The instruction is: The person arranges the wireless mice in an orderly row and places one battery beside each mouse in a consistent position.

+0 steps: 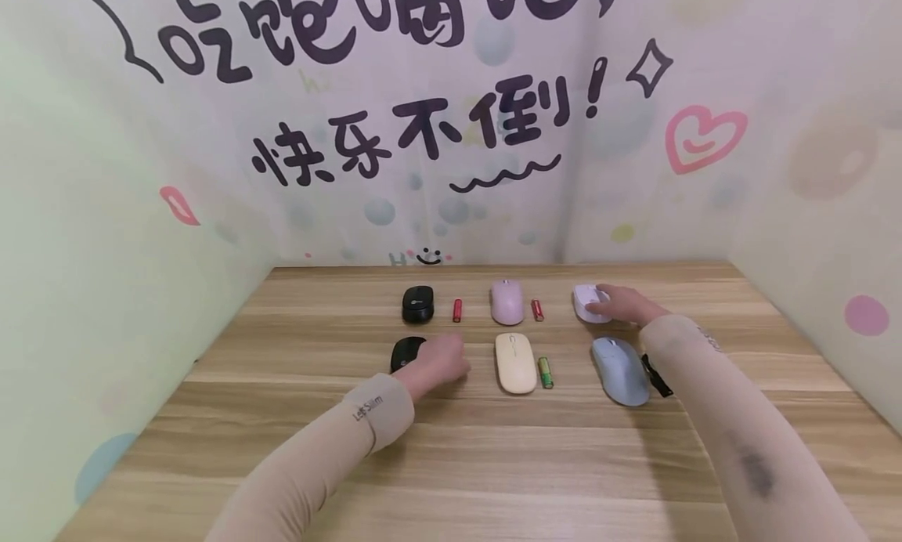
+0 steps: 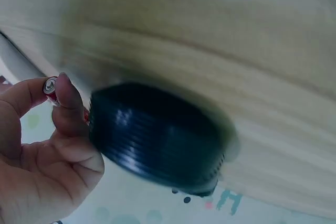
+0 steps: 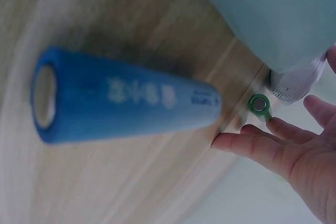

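My left hand (image 1: 440, 358) is low over the table beside the front black mouse (image 1: 405, 352), partly covering it. In the left wrist view its thumb and finger pinch a red battery (image 2: 51, 88), with a blurred black mouse (image 2: 157, 129) close by. My right hand (image 1: 622, 303) reaches over the white mouse (image 1: 586, 301) at the back right. Its fingers are extended in the right wrist view, fingertips right by a green battery (image 3: 259, 104). A blue battery (image 3: 126, 98) lies nearer that camera, with the blue-grey mouse (image 3: 273, 14) above.
Another black mouse (image 1: 418, 304), a red battery (image 1: 457, 310), a pink mouse (image 1: 506, 302) and a second red battery (image 1: 538, 310) line the back. In front are a cream mouse (image 1: 516, 363) and a green-gold battery (image 1: 546, 373). A printed curtain (image 1: 423, 213) backs the wooden table (image 1: 493, 464).
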The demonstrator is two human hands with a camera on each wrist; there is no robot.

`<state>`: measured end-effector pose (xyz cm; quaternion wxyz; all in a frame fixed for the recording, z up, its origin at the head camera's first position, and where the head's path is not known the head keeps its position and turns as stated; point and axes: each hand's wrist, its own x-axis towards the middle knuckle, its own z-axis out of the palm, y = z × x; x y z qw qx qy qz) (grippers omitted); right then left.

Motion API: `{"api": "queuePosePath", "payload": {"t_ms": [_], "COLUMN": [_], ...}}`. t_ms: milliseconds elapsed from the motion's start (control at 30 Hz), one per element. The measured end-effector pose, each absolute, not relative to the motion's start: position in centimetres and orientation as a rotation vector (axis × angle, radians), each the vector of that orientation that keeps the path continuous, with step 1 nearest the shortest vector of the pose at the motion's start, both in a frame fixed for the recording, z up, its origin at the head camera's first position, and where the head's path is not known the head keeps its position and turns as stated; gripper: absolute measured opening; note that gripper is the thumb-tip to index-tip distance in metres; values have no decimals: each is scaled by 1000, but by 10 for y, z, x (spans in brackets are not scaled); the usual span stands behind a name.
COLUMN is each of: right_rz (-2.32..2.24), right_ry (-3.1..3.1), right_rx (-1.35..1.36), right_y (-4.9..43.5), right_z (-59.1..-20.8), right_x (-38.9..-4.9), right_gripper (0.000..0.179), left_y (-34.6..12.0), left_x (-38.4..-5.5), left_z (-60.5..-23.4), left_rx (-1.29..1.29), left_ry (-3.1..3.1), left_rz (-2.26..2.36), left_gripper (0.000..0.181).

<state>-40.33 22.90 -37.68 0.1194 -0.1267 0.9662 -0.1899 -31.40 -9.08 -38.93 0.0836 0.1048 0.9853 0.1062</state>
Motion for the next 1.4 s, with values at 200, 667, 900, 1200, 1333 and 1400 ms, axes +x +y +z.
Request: {"api": "queuePosePath", "payload": {"t_ms": [200, 667, 900, 1200, 1333, 1400], "right_rz": [-552, -621, -634, -756, -751, -737], "right_ry": [2834, 2802, 2789, 2804, 2834, 2847], "right_rx": [-384, -363, -316, -352, -370, -364], "right_y": [226, 228, 226, 240, 252, 258], "right_z": [-375, -376, -372, -375, -375, -373], "right_x": [-404, -405, -398, -396, -394, -392], "right_gripper": [68, 72, 71, 77, 76, 75], "left_y": [-89, -89, -86, -80, -76, -75], "left_x": [-310, -309, -308, -306, -305, -305], "left_z": [-390, -393, -392, -391, -391, -391], "left_rx": [357, 293, 228, 252, 193, 168], "left_ry": [2945, 2938, 2969, 2986, 2974, 2969], "left_rz": [344, 356, 346, 198, 139, 135], "left_gripper": [20, 7, 20, 11, 10, 10]}}
